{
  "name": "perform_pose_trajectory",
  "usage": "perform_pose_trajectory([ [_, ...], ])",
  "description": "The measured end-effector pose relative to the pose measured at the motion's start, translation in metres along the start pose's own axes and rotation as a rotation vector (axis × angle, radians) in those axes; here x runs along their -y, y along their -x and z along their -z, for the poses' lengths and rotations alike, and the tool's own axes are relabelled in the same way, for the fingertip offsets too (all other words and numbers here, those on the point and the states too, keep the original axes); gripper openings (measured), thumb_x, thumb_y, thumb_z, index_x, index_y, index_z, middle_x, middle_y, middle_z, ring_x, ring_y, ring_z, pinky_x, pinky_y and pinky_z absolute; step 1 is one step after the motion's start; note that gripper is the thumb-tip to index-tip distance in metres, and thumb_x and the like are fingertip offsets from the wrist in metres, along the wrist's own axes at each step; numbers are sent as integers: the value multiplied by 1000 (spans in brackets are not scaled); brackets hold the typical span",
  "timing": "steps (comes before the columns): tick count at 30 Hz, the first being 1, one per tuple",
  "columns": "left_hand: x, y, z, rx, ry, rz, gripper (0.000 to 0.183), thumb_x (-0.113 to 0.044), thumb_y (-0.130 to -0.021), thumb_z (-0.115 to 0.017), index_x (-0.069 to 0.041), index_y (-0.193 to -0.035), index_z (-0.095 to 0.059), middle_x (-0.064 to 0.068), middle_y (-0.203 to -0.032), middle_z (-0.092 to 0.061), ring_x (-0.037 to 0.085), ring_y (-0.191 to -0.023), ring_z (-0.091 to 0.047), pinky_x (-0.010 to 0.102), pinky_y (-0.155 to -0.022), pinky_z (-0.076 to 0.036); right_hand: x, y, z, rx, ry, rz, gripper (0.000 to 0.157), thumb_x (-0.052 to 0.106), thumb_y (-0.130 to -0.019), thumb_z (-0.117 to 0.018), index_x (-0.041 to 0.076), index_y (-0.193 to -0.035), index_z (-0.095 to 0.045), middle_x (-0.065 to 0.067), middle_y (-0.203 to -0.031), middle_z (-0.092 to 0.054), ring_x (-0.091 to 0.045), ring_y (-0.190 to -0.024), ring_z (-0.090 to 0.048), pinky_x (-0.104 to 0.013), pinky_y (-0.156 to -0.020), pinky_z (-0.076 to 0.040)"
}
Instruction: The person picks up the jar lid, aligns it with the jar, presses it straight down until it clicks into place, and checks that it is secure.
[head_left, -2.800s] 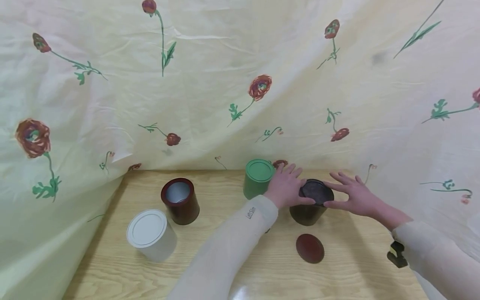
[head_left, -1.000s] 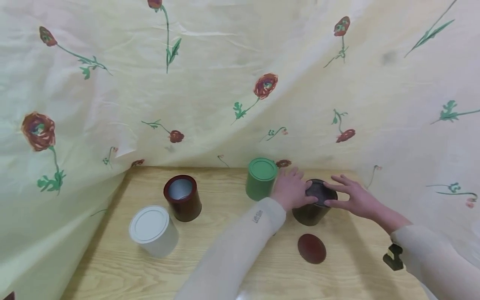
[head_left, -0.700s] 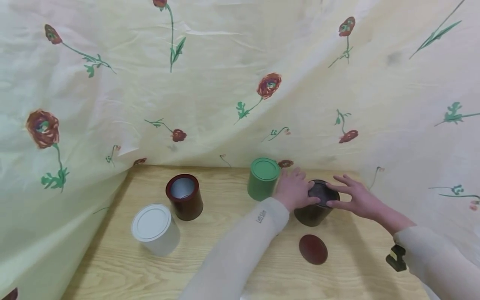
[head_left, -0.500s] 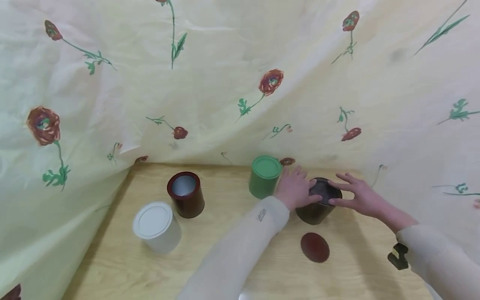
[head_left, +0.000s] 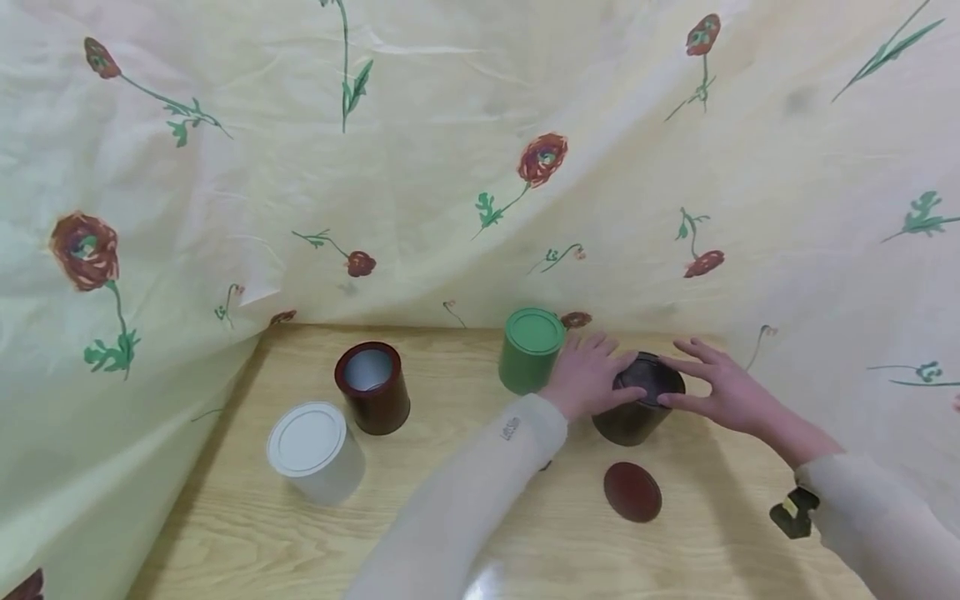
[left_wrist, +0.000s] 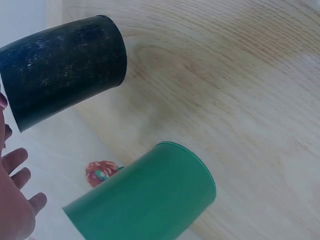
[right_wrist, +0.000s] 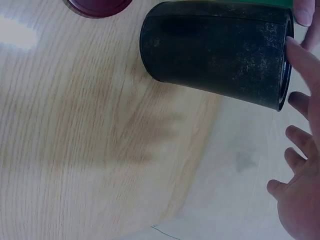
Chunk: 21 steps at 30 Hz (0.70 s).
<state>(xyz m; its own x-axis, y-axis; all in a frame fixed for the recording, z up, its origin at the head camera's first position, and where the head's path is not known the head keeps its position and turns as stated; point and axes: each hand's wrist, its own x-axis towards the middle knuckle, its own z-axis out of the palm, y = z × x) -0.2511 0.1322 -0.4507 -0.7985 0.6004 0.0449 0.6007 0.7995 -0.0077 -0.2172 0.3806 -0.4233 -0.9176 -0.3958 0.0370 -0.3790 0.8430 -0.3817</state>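
A black can (head_left: pixel 626 423) with a dark, recessed top stands upright on the table at the right in the head view. My left hand (head_left: pixel 588 375) is at its left side, thumb on the top near the rim, the other fingers spread. From the right, my right hand (head_left: pixel 723 387) reaches the same rim with thumb and index finger, its remaining fingers loose in the right wrist view. Just behind the left hand is a green can (head_left: pixel 525 362) with a green lid. A round dark red lid (head_left: pixel 633 492) lies in front of the black can.
Farther left stands a dark red can (head_left: pixel 378 408) that is uncovered, its silvery inside showing. A white lidded can (head_left: pixel 330 479) is in front of it. The wooden table (head_left: pixel 247 533) ends at the back and left against a flower-patterned cloth (head_left: pixel 420 192).
Both hands stay at the black can's rim, their thumbs and index fingers shifting only slightly over its top. The cans and the red lid keep their places; the head view has shifted a little.
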Motion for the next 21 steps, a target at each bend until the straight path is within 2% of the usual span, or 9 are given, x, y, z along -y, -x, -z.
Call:
perform_pose_trajectory([
  [7,2,11,8,-28,-40,-89,76,-83,-100,-36,-44,-166,-37,-9,-170,-38,16,-158,-30,44,-128,-30,-1,9,7,-90,-16,20,68,28,-92,-85,-2,-148,-60,-38,-157,-44,-63,-146,-34,-82,-103,-36],
  [15,20,32,15,-105,-98,-158,75,-80,-100,-45,-39,-163,-46,-7,-168,-43,16,-156,-36,38,-127,-31,-9,28,14,-110,-11,30,70,25,-93,-85,-3,-150,-57,-38,-158,-41,-63,-148,-30,-83,-112,-26],
  [21,26,49,17,-81,-99,-176,79,-83,-98,-44,-38,-164,-44,-6,-169,-40,19,-159,-31,45,-130,-25,-16,45,17,-130,-15,40,71,20,-92,-85,-2,-152,-55,-40,-158,-41,-66,-147,-29,-82,-117,-19],
])
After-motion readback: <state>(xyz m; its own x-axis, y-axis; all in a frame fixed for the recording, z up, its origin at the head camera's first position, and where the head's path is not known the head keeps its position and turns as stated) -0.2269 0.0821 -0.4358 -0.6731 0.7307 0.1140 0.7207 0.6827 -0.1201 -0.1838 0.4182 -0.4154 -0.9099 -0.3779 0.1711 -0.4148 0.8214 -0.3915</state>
